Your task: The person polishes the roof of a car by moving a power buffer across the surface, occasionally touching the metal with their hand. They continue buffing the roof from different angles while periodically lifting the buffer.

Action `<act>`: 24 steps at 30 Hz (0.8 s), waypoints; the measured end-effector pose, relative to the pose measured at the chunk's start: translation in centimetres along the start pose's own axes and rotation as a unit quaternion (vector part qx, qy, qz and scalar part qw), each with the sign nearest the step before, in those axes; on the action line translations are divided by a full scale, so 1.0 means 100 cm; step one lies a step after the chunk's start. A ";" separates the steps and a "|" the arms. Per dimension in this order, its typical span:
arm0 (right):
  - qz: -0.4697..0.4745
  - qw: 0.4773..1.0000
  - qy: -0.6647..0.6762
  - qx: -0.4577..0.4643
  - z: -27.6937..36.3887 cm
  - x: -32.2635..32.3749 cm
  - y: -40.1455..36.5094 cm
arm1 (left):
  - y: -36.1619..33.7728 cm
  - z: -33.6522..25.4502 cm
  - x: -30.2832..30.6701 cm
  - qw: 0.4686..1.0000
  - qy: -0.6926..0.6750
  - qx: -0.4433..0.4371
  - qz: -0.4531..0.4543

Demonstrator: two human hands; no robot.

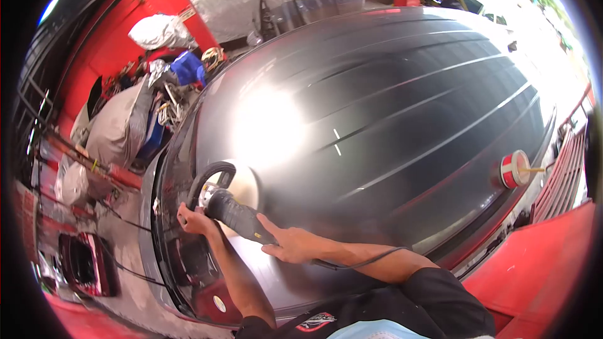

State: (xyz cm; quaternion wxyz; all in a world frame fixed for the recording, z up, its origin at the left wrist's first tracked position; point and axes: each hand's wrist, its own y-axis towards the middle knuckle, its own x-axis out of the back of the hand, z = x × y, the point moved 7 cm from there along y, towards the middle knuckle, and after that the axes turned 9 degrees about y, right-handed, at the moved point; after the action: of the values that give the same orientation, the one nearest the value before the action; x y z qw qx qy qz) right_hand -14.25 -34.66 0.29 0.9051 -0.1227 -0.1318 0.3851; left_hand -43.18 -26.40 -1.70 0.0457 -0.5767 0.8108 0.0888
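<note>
A black electric polisher lies across the dark grey car roof, its round pale pad against the roof surface. My left hand is closed at the lower end of the polisher's black loop handle; part of the grip is hidden by the hand. At the rear of the tool body, my right hand holds on, with its fingers partly out of sight underneath. A dark power cord runs from the tool along my right forearm.
An open tub with a stick in it stands on the roof's right edge. Covered items and clutter sit beyond the car at left. A red panel is at lower right, and a dark red car part lies on the floor.
</note>
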 end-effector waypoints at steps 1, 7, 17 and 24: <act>-0.045 0.999 0.001 0.001 -0.003 0.010 -0.019 | -0.008 0.003 -0.019 0.996 0.044 -0.072 0.042; -0.232 0.970 0.073 0.010 -0.034 0.104 -0.134 | -0.197 -0.048 -0.184 0.755 0.250 -0.585 0.157; -0.476 0.863 0.168 0.022 -0.069 0.255 -0.290 | -0.494 -0.072 -0.399 0.813 -0.031 -0.264 0.518; -0.518 0.837 0.175 -0.011 -0.071 0.268 -0.310 | -0.542 -0.062 -0.421 0.761 -0.025 0.032 0.647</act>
State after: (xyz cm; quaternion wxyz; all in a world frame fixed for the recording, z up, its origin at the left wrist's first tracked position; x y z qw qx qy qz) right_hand 26.64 -36.83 7.58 0.9790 -0.1115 -0.0193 -0.1695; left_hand 22.08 -5.92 6.89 0.0159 0.0891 0.9922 0.0853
